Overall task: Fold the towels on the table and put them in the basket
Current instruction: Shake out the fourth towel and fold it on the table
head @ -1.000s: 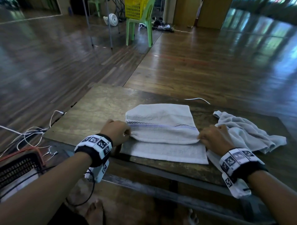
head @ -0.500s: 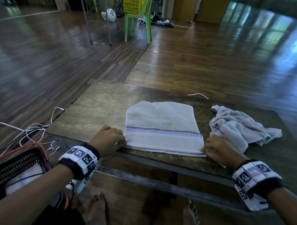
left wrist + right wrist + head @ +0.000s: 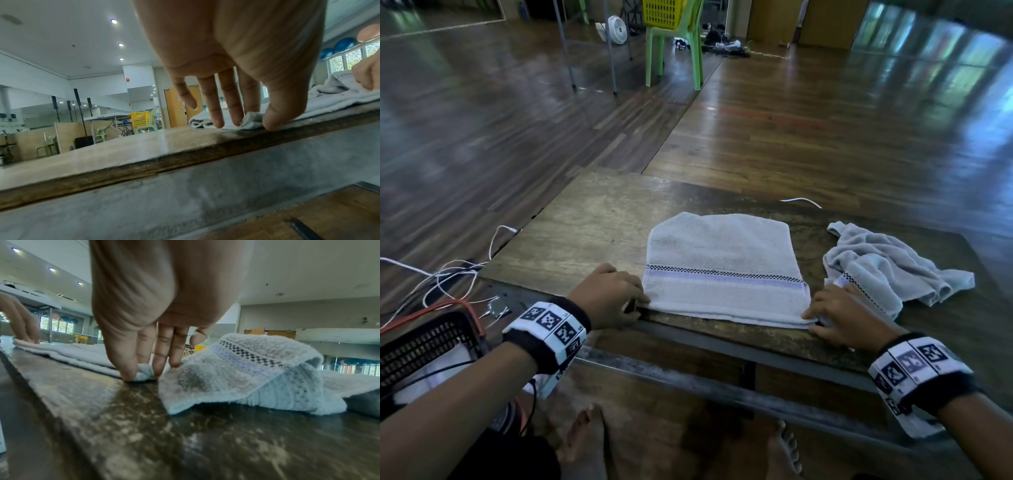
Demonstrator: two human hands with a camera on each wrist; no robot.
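Note:
A white towel [image 3: 722,267] with a checked and purple stripe lies folded flat on the wooden table [image 3: 585,233], its near edge along the table's front. My left hand [image 3: 638,303] pinches its near left corner [image 3: 252,121] between thumb and fingers. At the near right corner [image 3: 144,371], my right hand [image 3: 811,317] pinches the layers the same way. A second towel [image 3: 887,267] lies crumpled just right of my right hand, its edge [image 3: 236,369] touching my fingers. A black basket [image 3: 424,346] sits low at my left, beside the table.
White and orange cables [image 3: 448,277] trail on the floor left of the table. A white cord end [image 3: 801,202] lies at the table's far edge. Far back, a green chair [image 3: 674,51] carries a yellow basket [image 3: 664,12]. My bare feet [image 3: 585,442] are under the table.
Both hands drew the towel's upper layer toward me, from mid-towel to the table's front edge, laying it flat over the lower layer. The crumpled towel stayed put.

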